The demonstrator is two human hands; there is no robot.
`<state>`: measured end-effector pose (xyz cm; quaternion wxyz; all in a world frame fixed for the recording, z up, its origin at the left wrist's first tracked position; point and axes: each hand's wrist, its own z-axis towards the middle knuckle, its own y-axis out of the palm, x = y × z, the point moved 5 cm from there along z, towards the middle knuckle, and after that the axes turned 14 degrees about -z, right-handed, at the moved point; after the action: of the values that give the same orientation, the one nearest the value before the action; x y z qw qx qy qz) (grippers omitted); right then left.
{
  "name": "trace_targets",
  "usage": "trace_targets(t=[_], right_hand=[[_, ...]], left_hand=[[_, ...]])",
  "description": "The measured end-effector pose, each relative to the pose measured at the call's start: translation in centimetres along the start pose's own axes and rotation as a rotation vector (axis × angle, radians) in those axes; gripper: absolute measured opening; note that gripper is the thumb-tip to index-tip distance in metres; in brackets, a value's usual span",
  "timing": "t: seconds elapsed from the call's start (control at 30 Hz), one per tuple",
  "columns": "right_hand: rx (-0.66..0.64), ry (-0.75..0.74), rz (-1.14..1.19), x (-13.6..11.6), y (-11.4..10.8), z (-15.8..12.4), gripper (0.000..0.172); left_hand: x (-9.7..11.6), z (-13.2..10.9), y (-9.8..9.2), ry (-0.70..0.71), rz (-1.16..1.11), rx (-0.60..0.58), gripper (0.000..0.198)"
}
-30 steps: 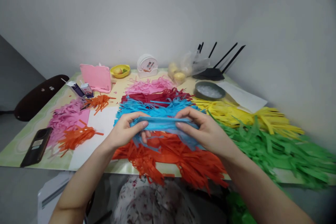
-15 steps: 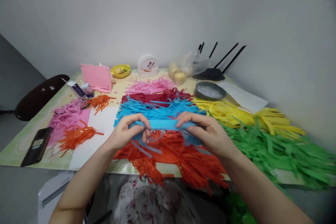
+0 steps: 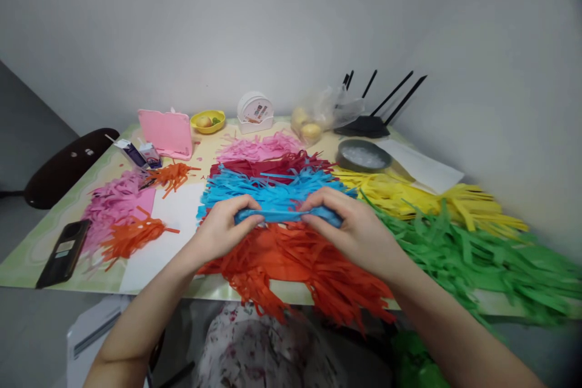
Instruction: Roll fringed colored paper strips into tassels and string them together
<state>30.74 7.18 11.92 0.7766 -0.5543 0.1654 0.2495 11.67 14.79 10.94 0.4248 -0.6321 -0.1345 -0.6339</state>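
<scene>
My left hand [image 3: 227, 224] and my right hand [image 3: 339, 221] both pinch a strip of blue tissue paper [image 3: 284, 216], one at each end. The strip is stretched level between them, its middle narrow and rolled or folded, its ends bunched in my fingers. Below it lies a pile of orange fringed paper [image 3: 282, 260], part of which hangs over the table's front edge. Just beyond my hands is blue fringed paper [image 3: 273, 188], with dark red fringe [image 3: 273, 170] and pink fringe [image 3: 261, 145] behind it.
Yellow fringe [image 3: 418, 197] and green fringe [image 3: 477, 260] spread to the right. A phone [image 3: 63, 253], orange tassels [image 3: 134, 236] and a white sheet [image 3: 170, 236] lie left. Farther back are a pink tablet case [image 3: 164, 132], a yellow bowl [image 3: 208, 128], a round dark tray [image 3: 343, 160] and a router [image 3: 364, 127].
The blue strip has gone from a flat, wider band with loose fringe hanging below to a narrower roll. My left fingers have closed on its end. Both hands stay in about the same place.
</scene>
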Motion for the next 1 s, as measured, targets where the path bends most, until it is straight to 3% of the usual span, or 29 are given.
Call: trace_targets(t=[0.23,0.4,0.6,0.8,1.0], right_hand=[[-0.069,0.150,0.293,0.8,1.2,-0.4,0.018],[-0.024,0.189,0.494,1.2,1.6,-0.6,0.022],[0.028,0.068,0.549,1.0,1.4,-0.1,0.014],[0.011,0.049,0.445,0.9,1.2,0.3,0.016],[0.057,0.084,0.062,0.9,1.0,0.4,0.018]], left_hand=[[-0.7,-0.2,1.4,-0.126,-0.572,-0.029,0.025],[-0.9,-0.3,1.5,-0.104,-0.624,0.007,0.031],[-1.7,-0.1,1.4,-0.065,-0.743,0.025,0.021],[-1.5,0.1,1.3,0.001,-0.613,-0.027,0.021],[-0.4,0.2,0.9,0.054,-0.104,0.095,0.016]])
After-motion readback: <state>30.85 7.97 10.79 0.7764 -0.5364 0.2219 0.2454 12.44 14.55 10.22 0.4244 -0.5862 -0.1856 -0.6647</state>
